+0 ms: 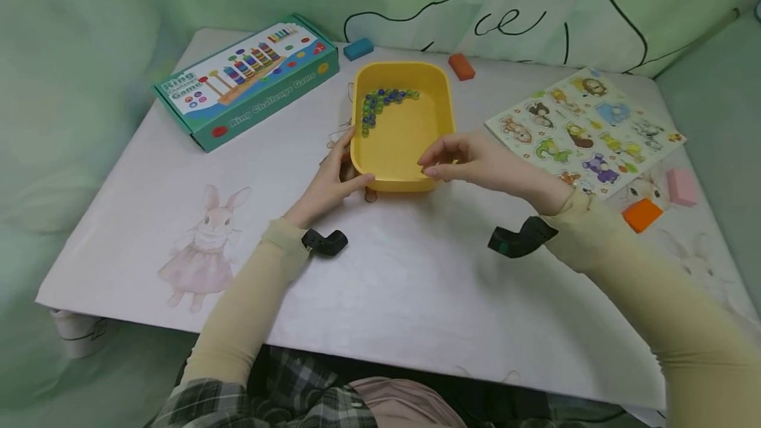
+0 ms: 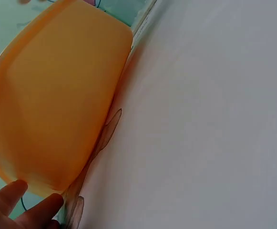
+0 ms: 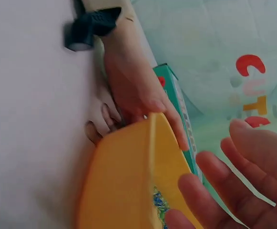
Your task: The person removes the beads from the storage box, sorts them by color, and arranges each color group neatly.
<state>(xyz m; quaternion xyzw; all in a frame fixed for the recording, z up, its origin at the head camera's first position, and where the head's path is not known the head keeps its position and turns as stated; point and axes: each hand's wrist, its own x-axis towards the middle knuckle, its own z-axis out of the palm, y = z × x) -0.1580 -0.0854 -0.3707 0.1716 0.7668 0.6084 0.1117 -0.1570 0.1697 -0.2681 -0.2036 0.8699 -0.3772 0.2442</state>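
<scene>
A yellow plastic tub (image 1: 404, 150) lies on the table in the head view. Blue and green glass marbles (image 1: 372, 108) form a bent line along its left and far inside. My left hand (image 1: 329, 180) holds the tub's near left corner, thumb on the rim and fingers along the outer wall. The left wrist view shows fingertips (image 2: 45, 210) against the tub's outside. Over the tub's near right corner hovers my right hand (image 1: 475, 162), fingers loosely bent. In the right wrist view its fingers (image 3: 207, 202) are spread apart, with no object seen between them.
A green Ring Challenge Game box (image 1: 250, 81) lies back left. Beside the tub's far end are a blue block (image 1: 358, 49) and a red-orange block (image 1: 462, 67). An animal picture board (image 1: 585, 131) lies right, near an orange block (image 1: 642, 215) and a pink block (image 1: 682, 187).
</scene>
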